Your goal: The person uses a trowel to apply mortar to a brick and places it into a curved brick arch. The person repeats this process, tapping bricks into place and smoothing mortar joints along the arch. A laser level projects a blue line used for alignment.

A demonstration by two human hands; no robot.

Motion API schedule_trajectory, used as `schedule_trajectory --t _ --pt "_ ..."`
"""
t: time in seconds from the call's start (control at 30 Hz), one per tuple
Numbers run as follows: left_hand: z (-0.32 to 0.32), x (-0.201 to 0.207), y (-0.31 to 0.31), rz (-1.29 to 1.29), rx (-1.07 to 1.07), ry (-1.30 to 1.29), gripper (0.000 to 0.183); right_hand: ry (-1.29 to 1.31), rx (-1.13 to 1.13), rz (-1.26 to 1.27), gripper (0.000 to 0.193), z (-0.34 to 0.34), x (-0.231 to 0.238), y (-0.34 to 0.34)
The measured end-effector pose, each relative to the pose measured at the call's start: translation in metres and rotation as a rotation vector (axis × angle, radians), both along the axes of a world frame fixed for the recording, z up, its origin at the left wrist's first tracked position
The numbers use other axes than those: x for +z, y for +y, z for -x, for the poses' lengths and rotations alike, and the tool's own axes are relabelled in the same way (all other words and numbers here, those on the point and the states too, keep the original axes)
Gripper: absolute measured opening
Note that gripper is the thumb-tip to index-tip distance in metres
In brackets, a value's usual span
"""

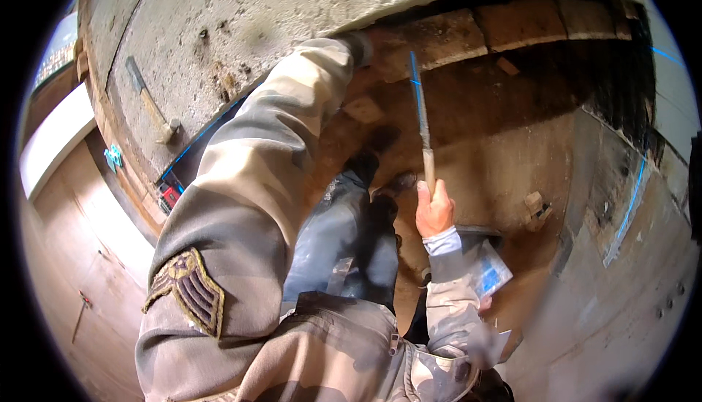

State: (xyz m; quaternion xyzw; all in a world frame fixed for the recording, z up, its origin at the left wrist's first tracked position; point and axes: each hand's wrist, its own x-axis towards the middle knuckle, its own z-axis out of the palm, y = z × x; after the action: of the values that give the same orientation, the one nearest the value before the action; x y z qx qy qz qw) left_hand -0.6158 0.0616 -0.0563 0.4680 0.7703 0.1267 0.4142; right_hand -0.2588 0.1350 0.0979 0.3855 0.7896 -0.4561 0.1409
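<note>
My right hand (435, 210) is closed around the pale wooden handle of a long tool with a narrow grey blade (420, 106). The blade points away from me, and a blue light line falls along its upper part. My left arm reaches far forward in a camouflage sleeve (256, 153). Beyond its cuff, my left hand (377, 48) is in shadow beside a row of reddish-brown bricks (446, 36) under the edge of the pale concrete slab (292, 7). Its fingers do not show clearly.
A wooden-handled hammer (153, 106) lies on the slab at left, near a red device (170, 196). Below are brown ground, a loose brick piece (507, 66) and rubble (537, 208). A grey wall (621, 270) bounds the right. A clear-and-blue packet (491, 274) is near my right forearm.
</note>
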Motion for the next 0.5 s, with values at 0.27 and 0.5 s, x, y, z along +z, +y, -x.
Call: schedule_trajectory --t 0.27,0.5 --pt "0.003 0.018 0.011 0.141 -0.059 -0.189 0.103 -0.041 0.134 -0.071 0.031 0.006 0.001 0.005" --pt "0.003 -0.035 -0.004 0.013 0.008 -0.182 0.102 -0.072 0.087 -0.097 0.032 0.019 0.015 0.006"
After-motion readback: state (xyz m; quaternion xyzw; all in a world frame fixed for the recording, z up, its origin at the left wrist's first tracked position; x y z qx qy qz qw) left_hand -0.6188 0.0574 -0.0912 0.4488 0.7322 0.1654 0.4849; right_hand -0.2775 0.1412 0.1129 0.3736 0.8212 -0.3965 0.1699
